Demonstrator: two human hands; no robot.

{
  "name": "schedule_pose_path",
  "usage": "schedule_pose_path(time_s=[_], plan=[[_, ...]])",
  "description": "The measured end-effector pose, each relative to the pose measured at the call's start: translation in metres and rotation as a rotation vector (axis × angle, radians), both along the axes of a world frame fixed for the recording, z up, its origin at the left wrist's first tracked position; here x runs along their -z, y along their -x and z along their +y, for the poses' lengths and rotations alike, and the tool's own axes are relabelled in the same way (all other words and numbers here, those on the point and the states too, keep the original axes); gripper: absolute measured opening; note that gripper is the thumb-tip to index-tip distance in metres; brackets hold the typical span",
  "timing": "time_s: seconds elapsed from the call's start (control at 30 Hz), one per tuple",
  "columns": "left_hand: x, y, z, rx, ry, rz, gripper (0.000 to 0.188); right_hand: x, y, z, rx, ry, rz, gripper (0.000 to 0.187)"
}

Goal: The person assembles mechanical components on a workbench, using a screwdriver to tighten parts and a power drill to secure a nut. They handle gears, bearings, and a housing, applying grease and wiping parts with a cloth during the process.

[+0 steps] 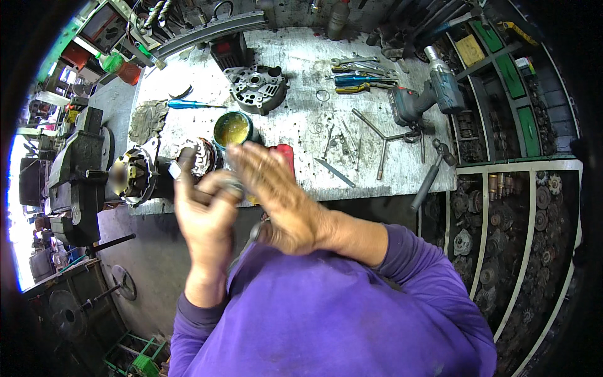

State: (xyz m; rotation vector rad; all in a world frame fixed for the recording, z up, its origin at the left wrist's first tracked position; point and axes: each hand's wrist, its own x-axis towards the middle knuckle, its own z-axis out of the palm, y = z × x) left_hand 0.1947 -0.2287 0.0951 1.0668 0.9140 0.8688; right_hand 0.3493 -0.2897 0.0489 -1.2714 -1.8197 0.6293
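Note:
In front of my chest, close together, are both hands, partly smeared by motion. My left hand (210, 207) has its index finger raised and its other fingers curled round a small greyish round part (232, 186) that I cannot make out. Beside it my right hand (276, 198) has its fingers stretched out, its back toward me. Just beyond the hands stands an open tub of yellowish grease (232, 129). A copper-wound stator ring (202, 157) lies behind my left fingers. Further left an alternator housing (135, 174) sits by a black bench vise (78, 176).
On the metal-topped bench (301, 135) lie an alternator end cover (256, 88), a blue screwdriver (196, 104), a three-armed wrench (383, 139), a cordless impact wrench (427, 94) and a hammer (432, 173). Shelves with used parts (496, 232) flank the right side. A red object (284, 157) sits behind my right hand.

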Motion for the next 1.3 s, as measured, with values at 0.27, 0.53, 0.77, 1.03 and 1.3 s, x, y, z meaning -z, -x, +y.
schedule_pose_path(time_s=[0.27, 0.53, 0.77, 1.03, 1.3], plan=[[-0.015, -0.008, 0.005, -0.142, -0.099, 0.121, 0.075, -0.007, -0.005, 0.0, -0.034, 0.05, -0.025, 0.105], [0.052, 0.045, 0.029, -0.067, -0.211, -0.044, 0.078, 0.08, -0.105, -0.06, 0.799, 0.189, -0.189, 0.029], [0.094, 0.017, 0.003, 0.143, 0.357, -0.004, 0.046, 0.126, -0.092, -0.064, 0.729, 0.569, -0.491, 0.027], [0.126, 0.023, 0.005, 0.236, 0.652, -0.447, 0.051, 0.125, -0.102, -0.043, 0.554, 0.662, -0.616, 0.03], [0.124, 0.025, 0.005, 0.209, 0.623, -0.381, 0.054, 0.063, -0.07, -0.041, 0.375, 0.582, 0.37, 0.044]])
